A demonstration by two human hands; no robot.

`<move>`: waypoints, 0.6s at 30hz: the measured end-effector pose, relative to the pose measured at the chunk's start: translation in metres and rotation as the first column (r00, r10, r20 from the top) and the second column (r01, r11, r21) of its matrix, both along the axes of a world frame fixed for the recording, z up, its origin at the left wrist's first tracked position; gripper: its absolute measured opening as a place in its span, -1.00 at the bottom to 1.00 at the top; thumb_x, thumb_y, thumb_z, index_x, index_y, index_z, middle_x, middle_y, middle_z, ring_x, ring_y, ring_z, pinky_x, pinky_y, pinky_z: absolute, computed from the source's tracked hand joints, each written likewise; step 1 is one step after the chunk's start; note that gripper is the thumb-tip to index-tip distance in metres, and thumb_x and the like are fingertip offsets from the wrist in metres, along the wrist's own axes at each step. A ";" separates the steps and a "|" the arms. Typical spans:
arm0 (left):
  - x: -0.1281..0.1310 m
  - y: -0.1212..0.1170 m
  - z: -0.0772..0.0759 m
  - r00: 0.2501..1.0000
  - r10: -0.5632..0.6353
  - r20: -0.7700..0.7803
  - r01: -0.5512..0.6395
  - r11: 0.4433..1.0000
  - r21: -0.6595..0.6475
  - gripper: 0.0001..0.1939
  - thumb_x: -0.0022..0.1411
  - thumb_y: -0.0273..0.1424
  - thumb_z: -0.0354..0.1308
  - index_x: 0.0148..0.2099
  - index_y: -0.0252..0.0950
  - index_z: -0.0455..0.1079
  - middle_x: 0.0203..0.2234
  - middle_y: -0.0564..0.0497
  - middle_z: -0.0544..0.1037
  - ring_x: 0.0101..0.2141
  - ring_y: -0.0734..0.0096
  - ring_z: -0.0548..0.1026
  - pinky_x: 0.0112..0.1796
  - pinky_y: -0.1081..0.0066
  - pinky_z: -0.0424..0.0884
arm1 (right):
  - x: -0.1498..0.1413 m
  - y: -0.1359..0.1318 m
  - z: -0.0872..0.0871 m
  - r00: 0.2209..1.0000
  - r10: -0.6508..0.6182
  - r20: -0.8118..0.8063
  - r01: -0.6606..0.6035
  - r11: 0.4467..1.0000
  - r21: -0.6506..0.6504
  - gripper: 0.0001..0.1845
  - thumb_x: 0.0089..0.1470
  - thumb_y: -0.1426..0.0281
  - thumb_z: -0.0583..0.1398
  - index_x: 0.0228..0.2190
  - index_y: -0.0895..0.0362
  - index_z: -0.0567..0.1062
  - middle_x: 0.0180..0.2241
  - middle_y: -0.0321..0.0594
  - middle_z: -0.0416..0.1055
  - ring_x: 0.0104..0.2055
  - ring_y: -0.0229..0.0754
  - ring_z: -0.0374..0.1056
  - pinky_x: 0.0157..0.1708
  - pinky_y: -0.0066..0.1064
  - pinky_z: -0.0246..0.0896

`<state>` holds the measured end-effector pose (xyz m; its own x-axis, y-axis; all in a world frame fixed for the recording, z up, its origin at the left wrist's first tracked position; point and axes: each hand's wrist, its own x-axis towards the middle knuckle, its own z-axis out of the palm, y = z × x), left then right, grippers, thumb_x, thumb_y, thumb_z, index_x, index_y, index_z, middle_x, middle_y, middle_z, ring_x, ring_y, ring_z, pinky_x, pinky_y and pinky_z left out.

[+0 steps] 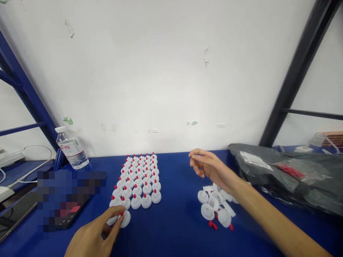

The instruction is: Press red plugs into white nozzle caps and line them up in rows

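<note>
My left hand [93,232] is closed in a pinch, thumb and finger at the red tip of a round white nozzle cap [125,219]. That cap sits on the table at the near end of several rows of white caps with red tips [136,202], all standing upright. Part of another white cap shows beneath my fingers. Over the table's right side hovers my right hand [207,164], fingers apart and slightly curled, with nothing in it. Just below and nearer me lies a loose pile of white plastic caps [207,211] and strips, with small red tips [213,225] among them.
A water bottle [71,148] leans at the back left of the blue table [177,228]. Near it lies a dark, partly blurred object [66,217]; a phone [18,217] is at the left edge. A grey plastic bag [270,178] fills the right. Behind stands a white wall [171,78].
</note>
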<state>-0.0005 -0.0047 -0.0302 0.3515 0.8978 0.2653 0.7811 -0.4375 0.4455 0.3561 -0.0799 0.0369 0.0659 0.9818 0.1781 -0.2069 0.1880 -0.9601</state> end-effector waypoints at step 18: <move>0.151 -0.050 0.020 0.779 -0.627 -0.025 0.627 0.775 0.080 -0.67 0.33 -0.48 -0.04 0.01 -0.09 0.45 -0.16 0.02 0.53 -0.36 0.37 0.57 -0.35 0.43 0.45 | 0.045 -0.009 0.013 0.735 0.037 0.677 0.057 0.992 -0.116 -0.62 0.12 0.08 0.26 -0.16 0.08 0.54 -0.35 -0.20 0.52 -0.43 -0.23 0.40 -0.48 -0.45 0.24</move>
